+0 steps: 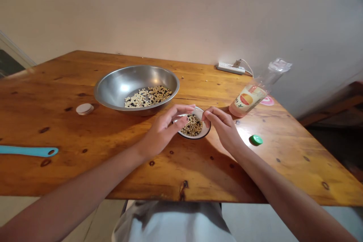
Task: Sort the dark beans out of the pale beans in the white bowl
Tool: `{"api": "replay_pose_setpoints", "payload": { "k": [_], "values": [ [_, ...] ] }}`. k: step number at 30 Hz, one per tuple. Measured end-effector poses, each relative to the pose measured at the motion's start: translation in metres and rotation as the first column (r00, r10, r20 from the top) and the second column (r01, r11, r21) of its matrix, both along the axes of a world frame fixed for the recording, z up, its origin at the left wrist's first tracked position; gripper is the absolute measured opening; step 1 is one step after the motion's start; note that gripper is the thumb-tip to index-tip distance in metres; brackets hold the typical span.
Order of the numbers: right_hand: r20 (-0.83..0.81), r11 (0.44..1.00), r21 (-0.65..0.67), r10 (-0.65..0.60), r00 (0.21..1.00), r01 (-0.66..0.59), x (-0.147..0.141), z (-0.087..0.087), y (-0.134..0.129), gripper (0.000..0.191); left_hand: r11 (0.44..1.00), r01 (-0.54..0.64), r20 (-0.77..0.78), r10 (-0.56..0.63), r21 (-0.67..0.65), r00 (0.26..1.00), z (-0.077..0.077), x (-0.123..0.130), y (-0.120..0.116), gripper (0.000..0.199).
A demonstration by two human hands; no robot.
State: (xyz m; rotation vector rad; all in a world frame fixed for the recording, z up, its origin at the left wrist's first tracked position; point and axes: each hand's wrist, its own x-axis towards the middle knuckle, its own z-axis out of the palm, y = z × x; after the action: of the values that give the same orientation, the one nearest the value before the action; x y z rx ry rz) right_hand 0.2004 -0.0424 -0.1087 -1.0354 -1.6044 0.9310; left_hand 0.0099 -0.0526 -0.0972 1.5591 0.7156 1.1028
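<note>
In front of me stands a small white bowl with a dark rim, holding mixed pale and black beans. My left hand hovers at the bowl's left side, thumb and fingers stretched out and apart over the edge. My right hand is at the right rim with thumb and fingertips pinched together; what they hold, if anything, is too small to make out. Behind and to the left is a large steel basin with more mixed beans on its bottom.
On the wooden table, a clear labelled bottle stands at the right, near a green cap. A power strip lies by the wall. Stacked pale discs and a turquoise handle are at the left.
</note>
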Motion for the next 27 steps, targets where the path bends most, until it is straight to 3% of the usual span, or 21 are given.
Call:
{"api": "replay_pose_setpoints", "payload": {
  "k": [5, 11, 15, 19, 24, 27],
  "values": [
    [-0.058, 1.0, -0.016, 0.005, 0.998, -0.006, 0.001, -0.004, 0.002, 0.025, 0.958, -0.069, -0.294, 0.153, 0.277, 0.944, -0.001, 0.0, -0.005, 0.024],
    [-0.159, 0.999, -0.026, -0.029, 0.987, 0.025, 0.001, -0.013, 0.005, 0.036, 0.851, -0.147, -0.337, 0.351, 0.504, 0.874, 0.008, -0.004, -0.005, 0.012],
    [-0.142, 0.999, -0.021, -0.05, 0.989, 0.048, 0.001, -0.014, 0.005, 0.039, 0.844, -0.204, -0.392, 0.427, 0.496, 0.815, 0.019, -0.008, -0.007, 0.012],
    [-0.021, 0.996, 0.085, -0.004, 1.0, 0.006, -0.001, -0.008, 0.0, 0.034, 0.904, -0.105, -0.508, 0.326, 0.415, 0.797, 0.02, -0.002, -0.007, 0.015],
    [0.1, 0.968, 0.246, 0.029, 0.995, -0.053, -0.004, -0.006, -0.003, 0.027, 0.936, -0.137, -0.464, 0.284, 0.325, 0.839, 0.01, 0.011, -0.002, 0.02],
    [0.192, 0.933, 0.356, -0.015, 0.981, -0.055, -0.005, -0.009, -0.002, 0.022, 0.936, -0.157, -0.39, 0.279, 0.316, 0.877, 0.002, 0.017, 0.003, 0.023]
  ]
}}
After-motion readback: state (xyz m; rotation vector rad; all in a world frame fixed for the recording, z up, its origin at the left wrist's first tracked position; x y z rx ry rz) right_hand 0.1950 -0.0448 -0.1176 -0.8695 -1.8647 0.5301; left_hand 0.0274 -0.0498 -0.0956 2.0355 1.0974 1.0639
